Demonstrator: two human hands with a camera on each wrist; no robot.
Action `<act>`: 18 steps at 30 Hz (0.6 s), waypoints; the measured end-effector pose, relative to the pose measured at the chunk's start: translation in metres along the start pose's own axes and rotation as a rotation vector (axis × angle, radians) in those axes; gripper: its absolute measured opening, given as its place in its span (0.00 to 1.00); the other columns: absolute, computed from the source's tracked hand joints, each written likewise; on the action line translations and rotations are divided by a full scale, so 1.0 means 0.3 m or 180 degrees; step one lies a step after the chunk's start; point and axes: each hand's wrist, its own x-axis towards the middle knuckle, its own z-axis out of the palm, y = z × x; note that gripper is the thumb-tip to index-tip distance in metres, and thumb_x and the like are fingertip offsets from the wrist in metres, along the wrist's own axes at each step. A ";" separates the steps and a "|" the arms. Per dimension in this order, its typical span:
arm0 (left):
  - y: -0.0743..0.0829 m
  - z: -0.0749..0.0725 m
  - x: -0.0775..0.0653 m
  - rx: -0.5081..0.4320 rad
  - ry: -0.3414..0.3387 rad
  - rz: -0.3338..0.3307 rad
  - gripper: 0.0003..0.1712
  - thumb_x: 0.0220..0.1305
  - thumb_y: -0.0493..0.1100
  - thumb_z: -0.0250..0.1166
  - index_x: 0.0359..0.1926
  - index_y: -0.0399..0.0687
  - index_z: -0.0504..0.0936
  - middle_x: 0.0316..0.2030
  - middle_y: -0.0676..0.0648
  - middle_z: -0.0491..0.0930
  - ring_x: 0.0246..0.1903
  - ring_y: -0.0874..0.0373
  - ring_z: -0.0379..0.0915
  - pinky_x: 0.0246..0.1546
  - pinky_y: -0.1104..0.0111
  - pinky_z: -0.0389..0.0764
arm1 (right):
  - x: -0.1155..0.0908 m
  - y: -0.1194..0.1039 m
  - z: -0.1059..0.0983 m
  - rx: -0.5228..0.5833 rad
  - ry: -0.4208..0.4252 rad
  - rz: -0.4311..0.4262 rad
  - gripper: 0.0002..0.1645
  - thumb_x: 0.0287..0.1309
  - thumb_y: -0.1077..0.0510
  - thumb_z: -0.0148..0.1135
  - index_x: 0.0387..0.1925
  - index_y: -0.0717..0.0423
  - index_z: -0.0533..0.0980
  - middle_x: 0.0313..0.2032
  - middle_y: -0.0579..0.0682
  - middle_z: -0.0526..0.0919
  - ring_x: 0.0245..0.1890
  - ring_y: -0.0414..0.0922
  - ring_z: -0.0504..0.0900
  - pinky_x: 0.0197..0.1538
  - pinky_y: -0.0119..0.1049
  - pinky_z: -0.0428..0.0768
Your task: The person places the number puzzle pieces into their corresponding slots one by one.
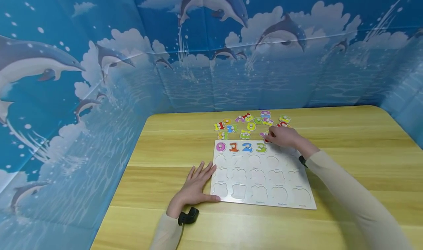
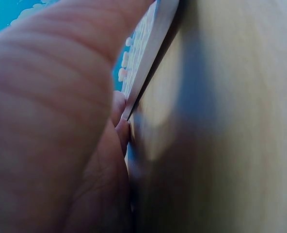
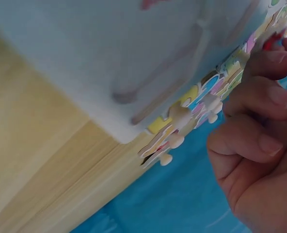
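Note:
A white number puzzle board lies on the table, its top row holding a purple 0, a red 1, a blue 2 and a green 3. The other recesses have no pieces in them. My left hand rests flat at the board's left edge, fingers spread, with thumb and fingertips at its rim. Beyond the top edge, my right hand pinches a purple-and-red number piece. Fingers partly cover this piece, so its number is hidden.
Several loose number pieces with round knobs, among them a green-yellow one and a yellow one, lie scattered behind the board. The wooden table ends at a blue dolphin-print curtain at the back and left.

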 end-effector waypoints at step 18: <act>-0.001 0.003 0.003 -0.0002 0.0006 -0.0006 0.60 0.50 0.72 0.63 0.75 0.54 0.45 0.74 0.52 0.39 0.72 0.52 0.25 0.67 0.53 0.28 | -0.091 0.039 0.012 0.0187 -0.0242 -0.0116 0.20 0.65 0.46 0.56 0.22 0.51 0.67 0.17 0.45 0.67 0.17 0.42 0.65 0.23 0.35 0.60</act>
